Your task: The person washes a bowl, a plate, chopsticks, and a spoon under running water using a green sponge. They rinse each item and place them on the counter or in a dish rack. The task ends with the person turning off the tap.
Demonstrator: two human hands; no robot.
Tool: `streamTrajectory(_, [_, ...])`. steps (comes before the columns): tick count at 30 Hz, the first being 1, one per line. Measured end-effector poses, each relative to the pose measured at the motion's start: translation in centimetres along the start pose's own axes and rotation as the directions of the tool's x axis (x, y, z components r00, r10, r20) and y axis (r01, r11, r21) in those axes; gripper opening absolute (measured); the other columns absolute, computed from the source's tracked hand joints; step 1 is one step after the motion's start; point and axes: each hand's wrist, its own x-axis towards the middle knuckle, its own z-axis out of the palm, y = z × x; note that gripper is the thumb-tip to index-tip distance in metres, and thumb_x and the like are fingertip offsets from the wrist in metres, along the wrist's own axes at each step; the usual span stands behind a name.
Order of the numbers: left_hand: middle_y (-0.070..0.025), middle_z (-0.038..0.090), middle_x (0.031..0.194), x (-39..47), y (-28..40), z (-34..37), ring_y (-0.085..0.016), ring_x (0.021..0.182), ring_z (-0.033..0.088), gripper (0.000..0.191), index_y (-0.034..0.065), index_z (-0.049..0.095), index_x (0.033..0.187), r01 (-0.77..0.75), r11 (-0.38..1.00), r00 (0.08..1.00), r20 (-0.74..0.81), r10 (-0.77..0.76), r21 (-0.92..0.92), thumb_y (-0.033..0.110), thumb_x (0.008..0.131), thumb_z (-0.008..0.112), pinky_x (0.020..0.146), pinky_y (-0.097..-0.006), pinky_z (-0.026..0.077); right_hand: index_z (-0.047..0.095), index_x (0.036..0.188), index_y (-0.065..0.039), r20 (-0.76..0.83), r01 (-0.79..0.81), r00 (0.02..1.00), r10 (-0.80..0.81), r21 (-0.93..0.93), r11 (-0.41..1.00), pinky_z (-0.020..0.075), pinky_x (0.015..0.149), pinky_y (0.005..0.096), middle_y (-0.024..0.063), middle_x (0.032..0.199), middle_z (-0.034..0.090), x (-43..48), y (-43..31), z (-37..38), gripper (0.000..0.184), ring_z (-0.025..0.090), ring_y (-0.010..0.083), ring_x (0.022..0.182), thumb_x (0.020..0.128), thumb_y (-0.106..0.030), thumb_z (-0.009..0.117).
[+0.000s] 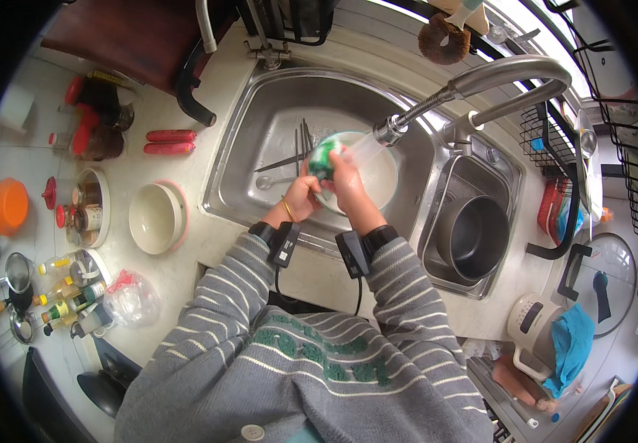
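Both my hands are over a large steel sink basin (280, 91). My right hand (345, 176) grips a green and white item (324, 156), blurred, perhaps a scrubbing cloth or a small packet. My left hand (302, 194), with a gold bangle at the wrist, is closed beside it and touches its lower end. Water streams from the pull-out faucet head (390, 130) beside the right hand into a large pale bowl (380, 180). Chopsticks (297, 149) and a metal spoon (266, 182) lie in the basin, left of the bowl.
The smaller right basin holds a dark pot (473, 238). On the left counter stand cream bowls (155, 219), two red-wrapped sausages (170, 142), jars and bottles. A glass lid (618, 282), a white pot (529, 321) with a blue cloth (571, 349) and a wire rack (537, 133) are at the right.
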Motion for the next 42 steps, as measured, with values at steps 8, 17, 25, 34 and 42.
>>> streamTrajectory(8, [-0.006,0.048,0.108,-0.4,2.0,-0.7,-0.016,0.088,0.05,0.079,0.0172,0.028,0.131,-0.208,0.962,0.978,0.027,0.207,0.177,-0.005,0.056,0.039,0.07,-0.0261,0.044,0.064,0.084,-0.005,0.312,0.332,0.873,0.374,-0.943,0.012,0.0419,0.076,0.0329,0.0068,0.091,0.063,-1.8,-3.2,-4.2,0.028,0.056,0.025,0.087,0.071,-0.027,0.054])
streamTrajectory(17, [-0.0063,0.044,0.109,-1.0,2.0,-0.4,-0.02,0.095,0.047,0.082,0.0193,0.024,0.132,0.059,0.952,0.997,0.027,-0.07,0.3,-0.003,0.054,0.039,0.073,-0.032,0.044,0.062,0.077,-0.013,0.863,0.518,0.495,-0.103,-0.388,-0.762,0.0377,0.085,0.0375,0.0,0.089,0.056,2.5,-5.0,-5.8,0.012,0.051,0.0178,0.093,0.069,-0.015,0.054])
streamTrajectory(25, [-0.0064,0.045,0.107,-0.9,2.1,-0.6,-0.018,0.089,0.048,0.079,0.0174,0.026,0.132,0.051,0.924,0.996,-0.085,-0.02,0.38,-0.002,0.056,0.04,0.071,-0.03,0.044,0.059,0.084,-0.012,0.894,0.634,0.429,-0.128,-0.399,-0.663,0.0352,0.091,0.0366,0.0009,0.086,0.053,3.8,-3.6,-6.0,0.02,0.048,0.0193,0.094,0.065,-0.015,0.056])
streamTrajectory(34, [-0.0092,0.033,0.131,1.0,0.4,0.2,-0.018,0.116,0.036,0.067,0.0027,0.025,0.132,-0.333,0.825,0.879,-0.165,0.447,0.457,-0.001,0.069,0.047,0.094,-0.0265,0.03,0.061,0.089,-0.008,0.6,0.599,0.79,0.127,-0.71,-0.371,0.0393,0.08,0.0346,0.0088,0.094,0.058,0.3,1.9,-7.7,0.026,0.051,0.0253,0.094,0.074,-0.026,0.049])
streamTrajectory(42, [-0.0116,0.04,0.124,0.9,-1.0,0.4,-0.019,0.113,0.037,0.053,0.0044,0.033,0.128,-0.367,0.696,0.864,-0.051,0.501,0.618,0.019,0.082,0.055,0.095,-0.0283,0.029,0.045,0.112,0.001,0.276,-0.294,0.941,0.198,0.372,0.881,0.0405,0.084,0.0337,0.0094,0.108,0.053,-0.1,3.8,-3.1,0.038,0.051,0.0217,0.097,0.091,-0.027,0.03])
